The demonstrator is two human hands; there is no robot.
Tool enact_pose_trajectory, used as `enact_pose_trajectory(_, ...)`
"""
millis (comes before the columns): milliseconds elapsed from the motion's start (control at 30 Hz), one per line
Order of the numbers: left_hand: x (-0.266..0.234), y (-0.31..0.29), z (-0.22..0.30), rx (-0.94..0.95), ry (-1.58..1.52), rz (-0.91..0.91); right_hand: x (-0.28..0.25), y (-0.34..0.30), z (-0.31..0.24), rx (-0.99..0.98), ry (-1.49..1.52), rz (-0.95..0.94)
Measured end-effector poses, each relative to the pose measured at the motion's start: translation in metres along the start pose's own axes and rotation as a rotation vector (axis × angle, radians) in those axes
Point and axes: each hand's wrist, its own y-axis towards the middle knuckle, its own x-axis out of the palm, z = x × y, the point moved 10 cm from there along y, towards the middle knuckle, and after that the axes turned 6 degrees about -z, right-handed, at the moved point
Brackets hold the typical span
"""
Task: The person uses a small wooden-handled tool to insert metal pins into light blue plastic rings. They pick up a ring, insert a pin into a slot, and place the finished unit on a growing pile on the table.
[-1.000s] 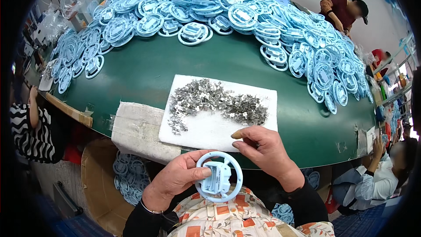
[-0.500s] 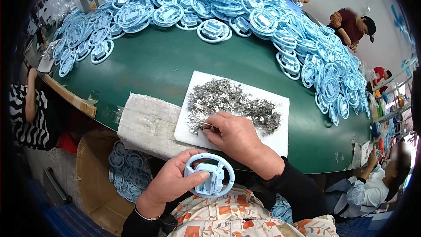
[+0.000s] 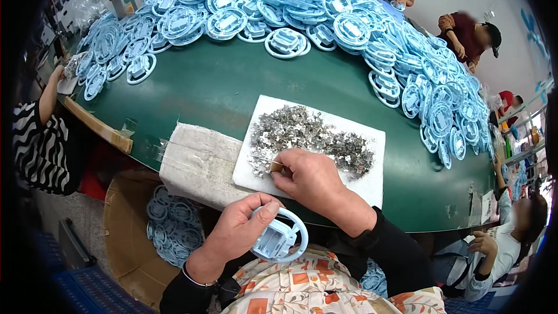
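My left hand (image 3: 238, 229) grips a light blue plastic steering wheel (image 3: 293, 238), a ring with a boxy centre, tilted above my lap. The thumb lies over its upper left rim. Over the near left part of a pile of small metal pieces (image 3: 290, 128), my right hand (image 3: 317, 180) pinches a thin metal tool that looks like tweezers (image 3: 263, 159). Its tip is among the pieces, and whether it holds one is too small to tell. The pile lies on a white foam board (image 3: 372, 189) at the table's near edge.
A heap of blue wheels (image 3: 226, 23) curves round the far side of the green table (image 3: 215, 90). Left of the foam sits a taped, whitish block (image 3: 200, 157). Below it, a cardboard box (image 3: 125, 227) holds more wheels. Several people work around the table.
The wheel in my left hand has turned and tilted, and the thumb has moved from its centre to the rim. My right hand stays at the metal pieces, shifting only slightly.
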Motion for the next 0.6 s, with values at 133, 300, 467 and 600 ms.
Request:
enact_pose_trajectory(133, 0.001, -0.001, 0.011, 0.041, 0.117, 0.025, -0.011, -0.005, 0.003, 0.033, 0.061, -0.091)
enact_pose_trajectory(300, -0.002, 0.007, 0.035, 0.142, 0.385, 0.113, -0.03, -0.015, -0.008, -0.084, -0.084, -0.157)
enact_pose_trajectory(467, 0.017, 0.014, 0.059, 0.161, 0.69, 0.116, -0.044, -0.03, -0.032, -0.175, -0.082, -0.198)
enact_pose_trajectory(600, 0.022, 0.015, 0.063, 0.298, 0.663, 0.152, -0.047, -0.035, -0.013, -0.022, 0.234, -0.163)
